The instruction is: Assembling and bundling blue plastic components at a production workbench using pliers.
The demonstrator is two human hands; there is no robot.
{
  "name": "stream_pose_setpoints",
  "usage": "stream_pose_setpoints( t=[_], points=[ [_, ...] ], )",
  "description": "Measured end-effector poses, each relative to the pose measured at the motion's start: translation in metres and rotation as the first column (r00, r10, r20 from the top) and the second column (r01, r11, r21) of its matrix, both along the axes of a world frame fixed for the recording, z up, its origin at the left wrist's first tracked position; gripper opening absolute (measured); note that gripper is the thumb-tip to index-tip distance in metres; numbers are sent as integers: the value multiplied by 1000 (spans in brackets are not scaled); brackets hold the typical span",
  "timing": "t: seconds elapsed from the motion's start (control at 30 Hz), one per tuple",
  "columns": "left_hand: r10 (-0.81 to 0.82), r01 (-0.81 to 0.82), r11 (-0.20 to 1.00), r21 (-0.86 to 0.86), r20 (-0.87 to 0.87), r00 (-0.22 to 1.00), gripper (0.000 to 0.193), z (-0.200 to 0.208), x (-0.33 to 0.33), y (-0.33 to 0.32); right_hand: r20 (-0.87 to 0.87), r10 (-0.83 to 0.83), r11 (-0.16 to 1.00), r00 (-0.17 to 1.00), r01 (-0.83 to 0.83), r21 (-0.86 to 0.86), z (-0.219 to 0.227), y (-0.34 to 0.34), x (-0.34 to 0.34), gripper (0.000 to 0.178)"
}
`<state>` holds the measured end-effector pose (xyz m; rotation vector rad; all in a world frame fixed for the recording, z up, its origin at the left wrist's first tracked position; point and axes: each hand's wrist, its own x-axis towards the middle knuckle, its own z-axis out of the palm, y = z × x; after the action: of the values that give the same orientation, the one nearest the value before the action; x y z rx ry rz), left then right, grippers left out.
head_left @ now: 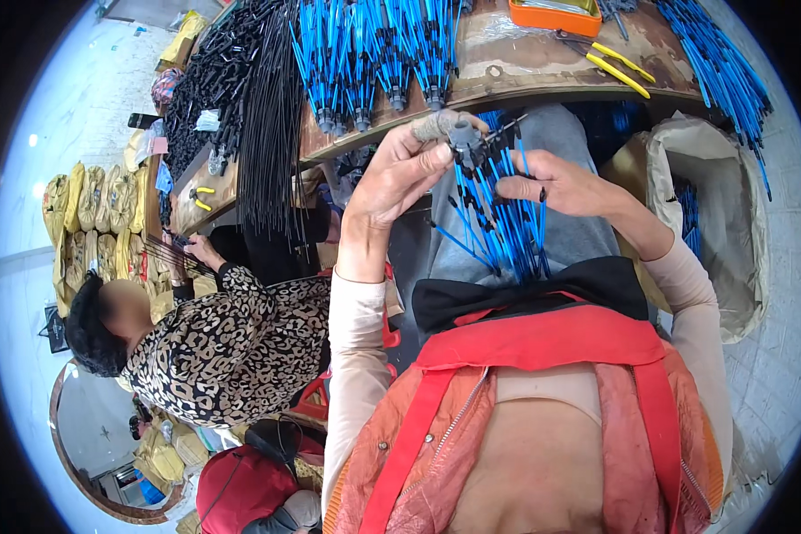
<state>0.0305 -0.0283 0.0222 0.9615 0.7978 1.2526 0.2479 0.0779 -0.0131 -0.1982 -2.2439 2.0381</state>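
My left hand (405,169) grips the grey hub (464,135) of a folded umbrella frame (518,233), with thumb and fingers round it. Tape is wrapped about one of its fingers. Blue ribs with black joints hang down from the hub toward my lap, and a few splay out at the left. My right hand (565,185) is closed at the right side of the bundle, thumb and fingers pinching among the ribs. Exactly which rib it pinches is partly hidden. A thin dark rod (507,127) sticks out from the hub to the upper right.
On the wooden bench (543,93) lie bunched blue frames (374,62), black rods (271,133), yellow-handled pliers (605,64) and an orange tray (556,16). A large open sack (712,240) stands at right. To my left a co-worker (231,338) in patterned clothing handles thin rods.
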Motion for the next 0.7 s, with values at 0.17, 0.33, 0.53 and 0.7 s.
stream_pose_setpoints(
  t=[0.17, 0.33, 0.53, 0.7],
  points=[
    [-11, 9, 1000, 30, 68, 998, 47, -11, 5, -3, 33, 19, 999, 999, -18, -41, 6, -11, 6, 31],
    [213, -205, 975, -83, 100, 972, 33, -30, 8, -8, 31, -152, 988, 988, 151, 25, 10, -21, 7, 31],
    [329, -363, 926, 100, -686, 649, 22, 36, 41, -29, 61, -262, 965, 963, 263, -16, 11, -28, 9, 29],
    [559, -565, 784, 257, -688, 463, 33, 31, 76, -34, 78, -293, 949, 953, 280, 143, 21, -36, 7, 29]
  ],
)
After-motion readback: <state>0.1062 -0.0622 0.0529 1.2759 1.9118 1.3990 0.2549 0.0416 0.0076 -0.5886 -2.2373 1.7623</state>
